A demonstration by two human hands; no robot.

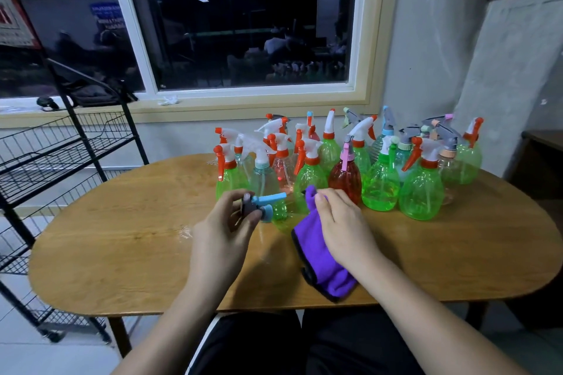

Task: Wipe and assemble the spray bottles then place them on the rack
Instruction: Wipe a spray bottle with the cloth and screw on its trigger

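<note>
1. While the left hand [225, 219] grips the blue-and-grey spray head [263, 202], its fingers [236, 196] curl tight round the grey part, with the thumb on the near side. The blue trigger pokes out past the fingertips toward 3 o'clock.
2. Spray head is on a green bottle [281, 211], which is tipped on its side between the two hands. Its body runs off toward 4 o'clock from the left fingers. Resting on the table or lifted: can't tell.
3. Right hand [341, 225] holds a purple cloth [320, 256] against the bottle body, fingers bent over the cloth. One fingertip sits at the cloth's far edge, 12 o'clock side. The rest of the cloth hangs from under the palm toward 6 o'clock.
4. Most of the bottle body is hidden by the cloth and right hand. Only the shoulder near the spray head shows.
5. Wooden oval table [122, 240] carries a cluster of spray bottles [423, 189], upright with heads on, at 12 to 2 o'clock from the hands. Red bottle [345, 176] stands just past the right fingertips at 12 o'clock.
6. Black wire rack [61, 143] stands at 9 to 10 o'clock, beside the table's left end and well apart from both hands.
</note>
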